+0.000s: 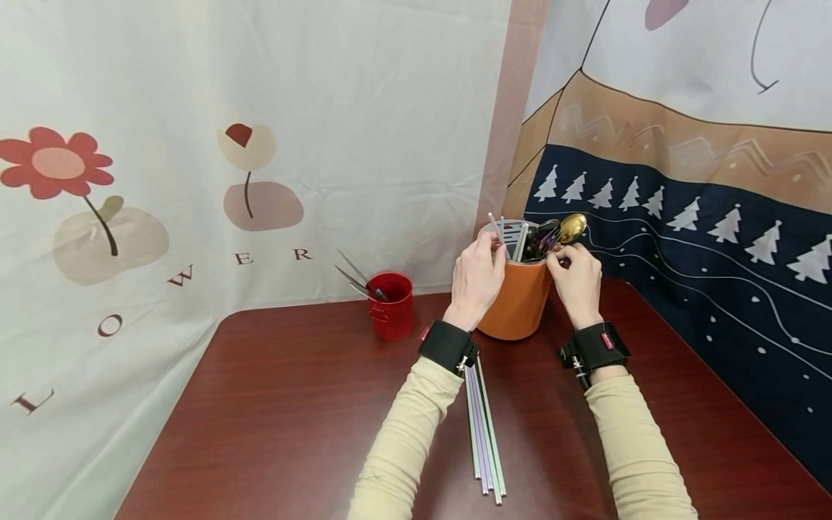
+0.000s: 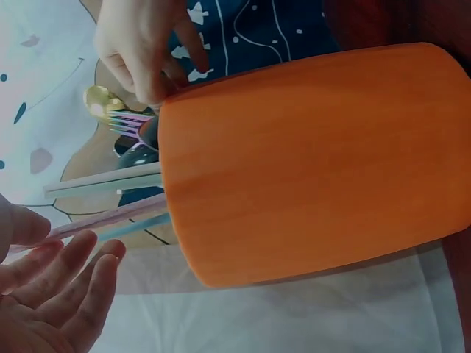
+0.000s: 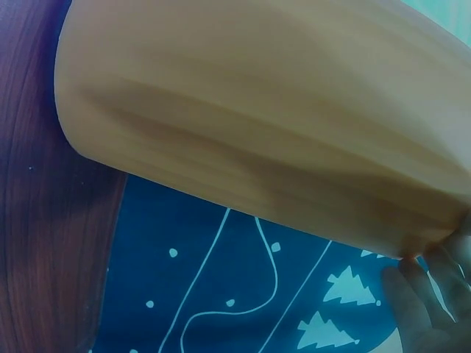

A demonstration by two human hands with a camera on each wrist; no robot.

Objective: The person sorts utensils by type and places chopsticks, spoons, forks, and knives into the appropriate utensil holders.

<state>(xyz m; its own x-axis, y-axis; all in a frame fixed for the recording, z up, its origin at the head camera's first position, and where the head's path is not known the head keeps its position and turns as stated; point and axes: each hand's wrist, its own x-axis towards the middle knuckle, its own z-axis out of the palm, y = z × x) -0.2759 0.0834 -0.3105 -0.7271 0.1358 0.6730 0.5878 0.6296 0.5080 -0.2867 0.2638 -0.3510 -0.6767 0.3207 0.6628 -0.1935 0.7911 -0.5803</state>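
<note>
An orange utensil holder (image 1: 513,307) stands at the back of the table, with a slatted divider in its mouth. My left hand (image 1: 477,278) is over its left side, thumb and fingertips pinching a pinkish chopstick (image 2: 103,219) whose lower end goes into the holder. Beside it, other pale chopsticks (image 2: 110,179) poke out of the holder. At the right rim, my right hand (image 1: 577,278) grips the edge with thumb and fingers. Close by its fingers a gold spoon (image 1: 573,227) and a purple-tinted fork (image 2: 131,123) stick up. Several mint and purple chopsticks (image 1: 484,433) lie below my left wrist.
A red cup (image 1: 391,310) holding thin metal utensils stands left of the orange holder. Printed cloth backdrops hang right behind the table (image 1: 279,404) and along its right side. A black band with a camera sits on each wrist.
</note>
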